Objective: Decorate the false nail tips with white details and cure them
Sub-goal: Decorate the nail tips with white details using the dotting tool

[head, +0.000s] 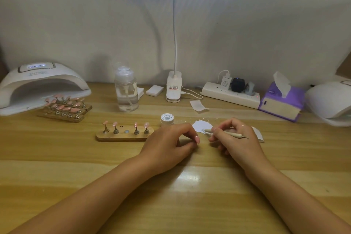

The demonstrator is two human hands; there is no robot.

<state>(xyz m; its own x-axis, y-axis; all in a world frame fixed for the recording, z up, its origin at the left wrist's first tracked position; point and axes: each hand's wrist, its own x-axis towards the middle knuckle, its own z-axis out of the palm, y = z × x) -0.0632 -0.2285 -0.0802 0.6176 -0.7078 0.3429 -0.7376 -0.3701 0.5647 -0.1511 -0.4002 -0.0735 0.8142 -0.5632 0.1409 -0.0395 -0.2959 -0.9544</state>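
- Table (57, 157): light wood. Its back edge meets the wall well behind the wooden stand (123, 136). Broad bare wood on our side of the stand, crossed only by our 2 forearms.
- Curing lamp (41, 85): far back-left of the stand, mouth facing us, display lit.
- Spare stands w/ pink tips (64, 108): stacked back-left of the stand, at the lamp's mouth.
- Pump bottle (126, 91): straight behind the stand, upright, w/ a bare strip of wood between.
- L hand (169, 144): at the stand's right end, knuckles up, fingers curled under. Pink shows at a fingertip; we can't tell if it holds a tip or nothing.
- R hand (235, 137): further right of the stand, pinching the dotting tool (226, 133).
- White paint patch (202, 125): right of the stand, betw. the hands; the tool's front end touches its near edge.
- Jar (167, 118): lid on, just behind the stand's right end.
- Nail tips (135, 125): 4 pink, upright on pegs along the stand; its centre spot is bare.
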